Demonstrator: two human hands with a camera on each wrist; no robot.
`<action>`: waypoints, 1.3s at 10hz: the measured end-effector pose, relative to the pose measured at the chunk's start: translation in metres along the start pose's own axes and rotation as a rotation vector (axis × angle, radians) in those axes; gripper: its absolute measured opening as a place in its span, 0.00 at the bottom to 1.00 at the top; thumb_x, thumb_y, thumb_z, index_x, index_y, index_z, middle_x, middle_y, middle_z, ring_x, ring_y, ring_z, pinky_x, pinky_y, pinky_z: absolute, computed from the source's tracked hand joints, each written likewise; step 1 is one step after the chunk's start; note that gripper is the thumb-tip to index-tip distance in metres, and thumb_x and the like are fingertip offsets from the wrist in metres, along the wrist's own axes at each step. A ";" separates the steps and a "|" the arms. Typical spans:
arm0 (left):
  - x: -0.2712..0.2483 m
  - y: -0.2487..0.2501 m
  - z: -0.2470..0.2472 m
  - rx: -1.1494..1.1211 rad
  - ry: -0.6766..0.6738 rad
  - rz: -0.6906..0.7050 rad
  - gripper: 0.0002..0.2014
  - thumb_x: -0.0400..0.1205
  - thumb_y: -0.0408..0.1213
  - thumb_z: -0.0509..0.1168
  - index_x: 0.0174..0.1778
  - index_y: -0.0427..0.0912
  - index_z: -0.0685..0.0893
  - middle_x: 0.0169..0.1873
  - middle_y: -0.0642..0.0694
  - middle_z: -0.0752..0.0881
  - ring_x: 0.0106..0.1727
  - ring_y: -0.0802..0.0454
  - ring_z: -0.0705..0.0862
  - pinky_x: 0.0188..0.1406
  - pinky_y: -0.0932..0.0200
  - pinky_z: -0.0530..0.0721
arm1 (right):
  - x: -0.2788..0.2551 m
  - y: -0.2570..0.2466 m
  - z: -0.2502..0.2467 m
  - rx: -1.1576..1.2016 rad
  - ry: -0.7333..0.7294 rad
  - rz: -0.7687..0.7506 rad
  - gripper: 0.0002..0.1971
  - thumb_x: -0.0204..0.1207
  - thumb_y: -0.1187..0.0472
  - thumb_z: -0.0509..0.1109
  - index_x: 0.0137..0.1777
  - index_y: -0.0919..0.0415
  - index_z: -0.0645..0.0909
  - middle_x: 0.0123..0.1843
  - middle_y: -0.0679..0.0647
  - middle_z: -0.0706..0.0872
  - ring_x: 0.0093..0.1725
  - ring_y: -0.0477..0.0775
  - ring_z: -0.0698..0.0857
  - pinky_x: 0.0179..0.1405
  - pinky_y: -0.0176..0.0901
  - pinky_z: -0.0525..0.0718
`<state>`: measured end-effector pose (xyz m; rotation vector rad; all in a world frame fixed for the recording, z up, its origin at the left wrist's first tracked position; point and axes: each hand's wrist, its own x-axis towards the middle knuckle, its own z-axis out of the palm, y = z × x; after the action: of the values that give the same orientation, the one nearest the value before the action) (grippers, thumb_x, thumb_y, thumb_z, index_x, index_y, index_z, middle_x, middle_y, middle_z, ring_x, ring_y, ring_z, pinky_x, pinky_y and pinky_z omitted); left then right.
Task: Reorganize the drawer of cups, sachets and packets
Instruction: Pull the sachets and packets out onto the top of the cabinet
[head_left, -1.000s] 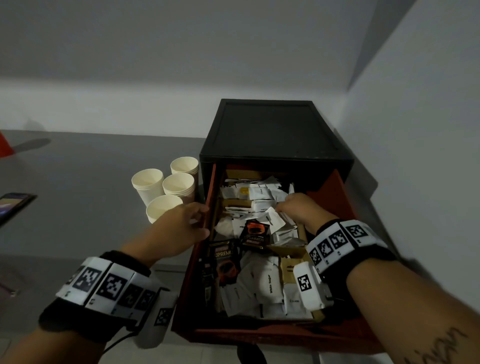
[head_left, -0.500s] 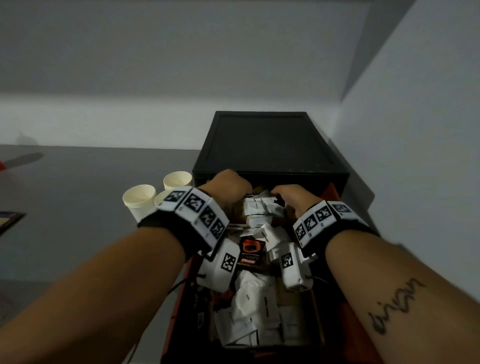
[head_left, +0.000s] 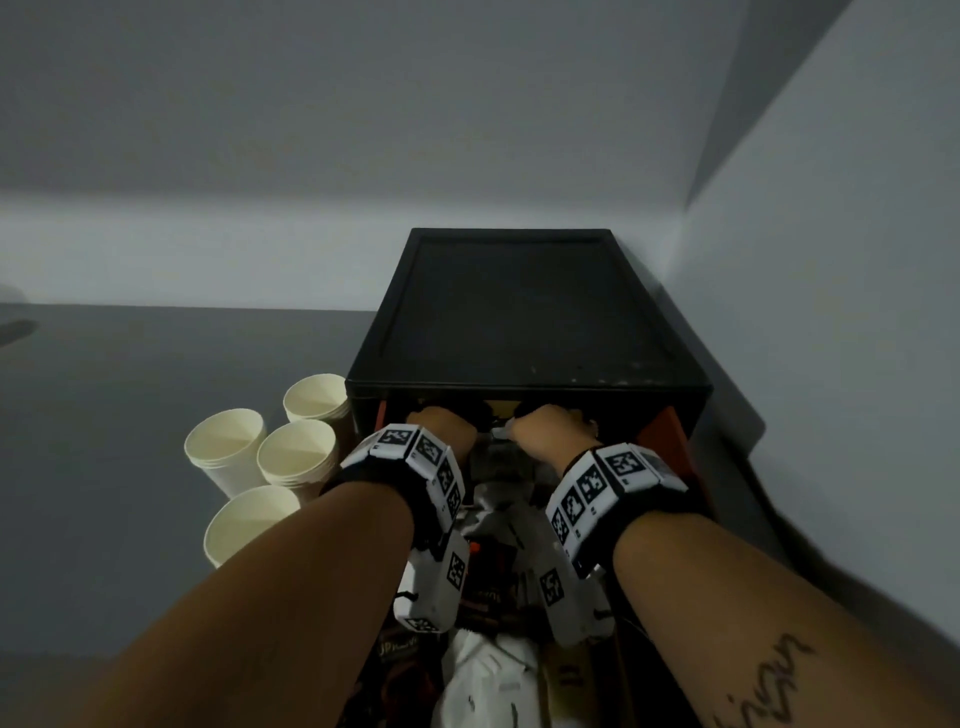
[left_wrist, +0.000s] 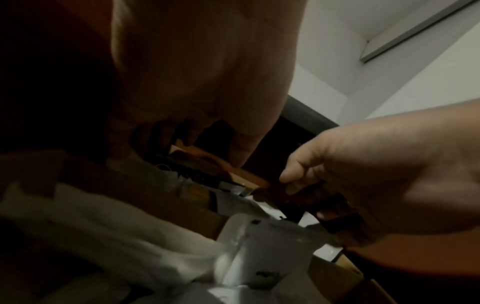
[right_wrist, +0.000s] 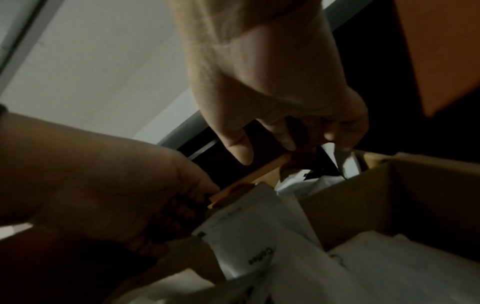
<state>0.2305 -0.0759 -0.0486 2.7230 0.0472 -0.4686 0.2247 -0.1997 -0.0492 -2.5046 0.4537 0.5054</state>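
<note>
The drawer (head_left: 670, 431) is standing open under the black case (head_left: 524, 312). Both hands, left hand (head_left: 441, 426) and right hand (head_left: 550, 428), are curling fingers (right_wrist: 239, 148) over a cardboard edge (right_wrist: 259, 170) at its rear. Advice: lift evenly, keeping sachets (right_wrist: 259, 236) from spilling.

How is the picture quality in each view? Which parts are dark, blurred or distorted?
Head view: dim, wide-angle bending at the edges; the drawer interior lies in shadow under both hands, while the paper cups are clear. Left wrist view: very dark on the left, the left hand soft, the white sachets smeared. Right wrist view: dim and slightly blurred, the right hand lit from behind.
</note>
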 end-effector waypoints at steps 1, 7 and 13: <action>0.006 0.005 0.007 0.024 -0.027 0.020 0.19 0.87 0.39 0.55 0.70 0.33 0.77 0.70 0.36 0.77 0.71 0.41 0.75 0.67 0.55 0.72 | 0.009 0.000 0.008 -0.114 -0.005 -0.024 0.24 0.82 0.47 0.53 0.68 0.64 0.74 0.70 0.63 0.76 0.70 0.65 0.73 0.74 0.58 0.65; 0.015 0.003 0.009 -0.119 -0.169 0.033 0.21 0.88 0.40 0.52 0.74 0.32 0.73 0.72 0.36 0.74 0.74 0.42 0.72 0.68 0.57 0.69 | 0.007 0.004 0.015 -0.234 0.119 -0.118 0.24 0.78 0.49 0.65 0.71 0.59 0.74 0.73 0.61 0.73 0.73 0.65 0.70 0.74 0.59 0.68; 0.022 0.011 0.011 -0.244 -0.169 -0.017 0.25 0.90 0.44 0.41 0.75 0.32 0.69 0.74 0.34 0.72 0.74 0.40 0.70 0.70 0.55 0.66 | 0.024 0.008 0.013 0.263 -0.172 -0.075 0.08 0.77 0.67 0.63 0.52 0.69 0.80 0.51 0.63 0.82 0.55 0.61 0.82 0.53 0.47 0.79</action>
<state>0.2488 -0.0909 -0.0617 2.4380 0.0778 -0.6506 0.2390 -0.2038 -0.0729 -2.1970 0.3348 0.5857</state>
